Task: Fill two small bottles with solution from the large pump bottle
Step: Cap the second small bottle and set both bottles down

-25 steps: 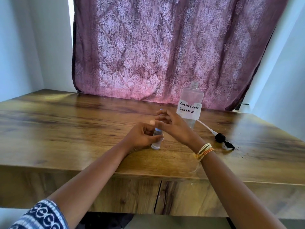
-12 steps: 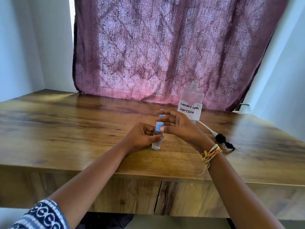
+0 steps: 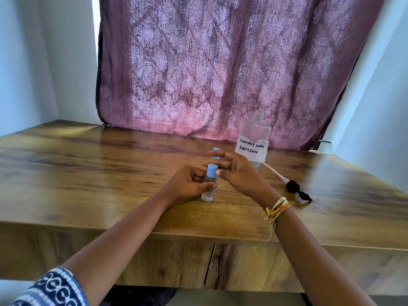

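A small clear bottle (image 3: 208, 191) with a light blue cap (image 3: 212, 170) stands on the wooden table (image 3: 88, 173). My left hand (image 3: 187, 184) grips its body from the left. My right hand (image 3: 237, 171) hovers just right of the cap with its fingers spread; the thumb tip is close to the cap and holds nothing. A second small bottle's blue cap (image 3: 216, 149) peeks out behind my right fingers. The large clear bottle (image 3: 255, 138), labelled "Contact Lens Solution", stands uncapped at the back right. Its black pump head with white tube (image 3: 294, 187) lies on the table.
A purple patterned curtain (image 3: 220, 74) hangs right behind the table. The table's front edge (image 3: 198, 237) runs below my forearms. A thread bracelet (image 3: 277, 208) is on my right wrist. Pale walls close in on both sides.
My right hand, which covered the small bottle's cap a second ago, has drawn back to the right and opened, exposing the blue cap. My left hand keeps its hold on the bottle.
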{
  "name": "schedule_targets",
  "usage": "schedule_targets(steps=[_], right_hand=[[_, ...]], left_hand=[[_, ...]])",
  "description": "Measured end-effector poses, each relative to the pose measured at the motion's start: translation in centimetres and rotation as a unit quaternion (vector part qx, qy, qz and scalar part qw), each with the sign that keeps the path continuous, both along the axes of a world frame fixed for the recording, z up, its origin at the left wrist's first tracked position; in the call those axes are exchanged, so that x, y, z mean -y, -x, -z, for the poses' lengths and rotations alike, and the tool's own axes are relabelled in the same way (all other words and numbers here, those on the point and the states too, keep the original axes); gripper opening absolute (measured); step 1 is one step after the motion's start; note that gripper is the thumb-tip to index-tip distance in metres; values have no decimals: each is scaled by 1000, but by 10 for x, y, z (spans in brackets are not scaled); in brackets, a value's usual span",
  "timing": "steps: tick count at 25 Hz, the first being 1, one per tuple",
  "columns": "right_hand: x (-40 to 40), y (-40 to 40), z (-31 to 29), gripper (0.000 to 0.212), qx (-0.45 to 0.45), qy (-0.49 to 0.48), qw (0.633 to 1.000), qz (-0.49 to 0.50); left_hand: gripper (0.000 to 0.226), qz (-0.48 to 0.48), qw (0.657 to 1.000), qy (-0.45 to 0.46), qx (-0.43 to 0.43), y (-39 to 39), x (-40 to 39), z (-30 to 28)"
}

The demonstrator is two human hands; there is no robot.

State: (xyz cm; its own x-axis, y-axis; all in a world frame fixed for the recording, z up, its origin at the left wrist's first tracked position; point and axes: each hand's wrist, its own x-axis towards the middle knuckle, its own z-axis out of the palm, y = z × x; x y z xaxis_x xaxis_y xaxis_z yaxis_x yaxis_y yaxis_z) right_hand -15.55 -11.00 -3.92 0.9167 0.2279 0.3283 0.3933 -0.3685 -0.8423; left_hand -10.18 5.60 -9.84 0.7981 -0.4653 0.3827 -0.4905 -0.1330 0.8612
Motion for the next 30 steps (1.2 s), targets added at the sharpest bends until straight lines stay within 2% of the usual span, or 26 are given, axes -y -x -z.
schedule_targets(steps=[3, 8, 14, 22, 25, 30], right_hand=[[-2, -2, 2, 34, 26, -1, 999, 38], [0, -1, 2, 40, 4, -11, 1000, -11], [-10, -3, 3, 29, 72, -31, 992, 101], [-16, -10, 22, 37, 84, -62, 990, 96], [-15, -13, 29, 45, 56, -59, 992, 99], [-13, -15, 38, 42, 27, -2, 994, 105]], left_hand=[[41, -1, 1000, 4, -6, 2, -1, -1], [15, -7, 1000, -13, -4, 4, -1, -4], [11, -55, 997, -40, 25, 5, 1, -4], [27, -86, 993, -68, 31, 6, 3, -8], [34, -100, 991, -82, 34, 4, 3, -7], [34, -181, 978, -94, 46, 1, 7, -3]])
